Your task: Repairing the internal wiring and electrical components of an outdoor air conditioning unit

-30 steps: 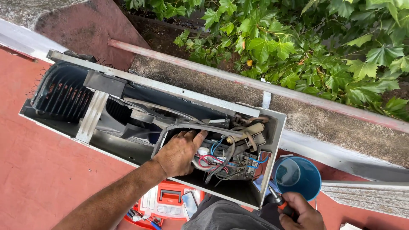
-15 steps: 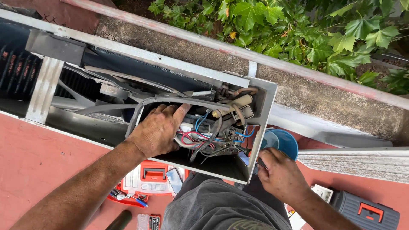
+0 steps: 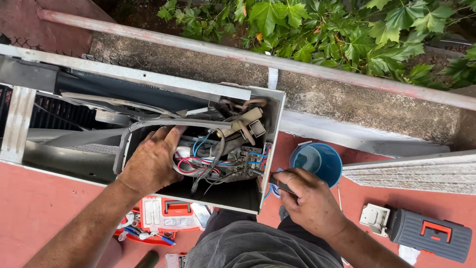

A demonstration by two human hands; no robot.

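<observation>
Inside the opened unit [image 3: 148, 94], my left hand [image 3: 148, 164] lay spread on the wiring [image 3: 208, 164], gripping nothing. My right hand [image 3: 310, 201] was closed round a screwdriver [image 3: 277, 182] at the terminals [image 3: 248, 158]; cover off, wires still connected.

I see a blue bucket [image 3: 317, 161] on the red floor [image 3: 34, 208], a grey toolbox [image 3: 429, 234] well apart, and green leaves [image 3: 322, 30] beyond the railing [image 3: 248, 55].

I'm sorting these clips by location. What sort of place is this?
Probably an outdoor rooftop or terrace, at an opened air-conditioner outdoor unit. The red-painted floor, the rough concrete parapet with its metal rail and the green leafy vine beyond it all point outdoors. The opened white metal unit shows coloured wiring.
</observation>
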